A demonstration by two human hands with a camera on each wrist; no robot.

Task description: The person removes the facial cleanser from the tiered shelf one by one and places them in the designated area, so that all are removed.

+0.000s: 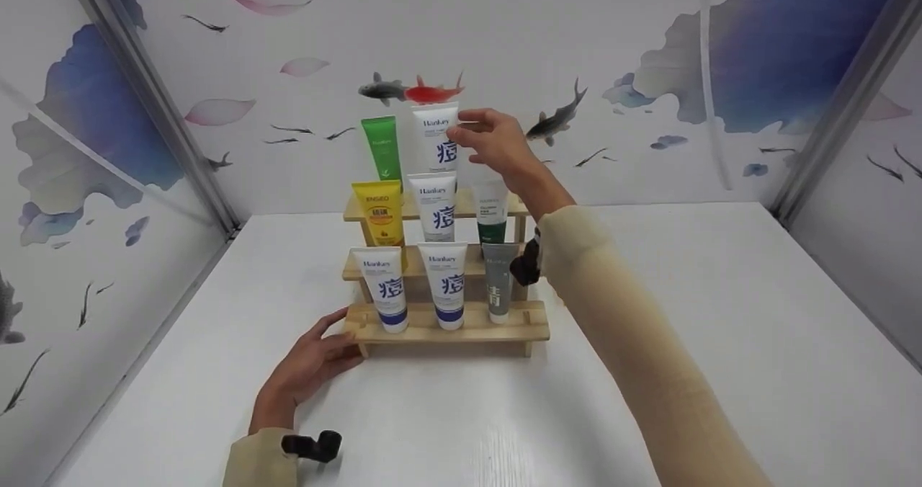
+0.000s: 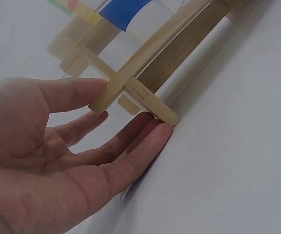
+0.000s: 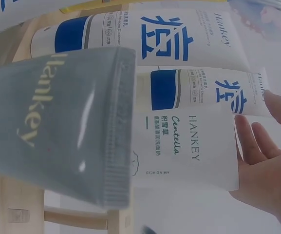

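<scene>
A three-step wooden rack (image 1: 446, 332) stands on the white table (image 1: 720, 314) and holds several cosmetic tubes. My left hand (image 1: 335, 339) lies on the table at the rack's lower left corner. Its straight fingers (image 2: 145, 146) touch the rack's foot (image 2: 155, 105) and the thumb sits above the rail. My right hand (image 1: 468, 128) is raised at the top step, with fingertips at the right edge of a white Hankey tube (image 1: 436, 137). The right wrist view shows straight fingers (image 3: 250, 141) beside the white tubes (image 3: 189, 92), not wrapped round any. A green tube (image 1: 382, 148) stands left of it.
The middle step holds a yellow tube (image 1: 379, 213), a white tube (image 1: 434, 210) and a white-and-green tube (image 1: 492, 213). The bottom step holds two white tubes (image 1: 389, 289) and a grey tube (image 1: 498, 282). Fish-patterned walls (image 1: 648, 76) enclose the table on three sides.
</scene>
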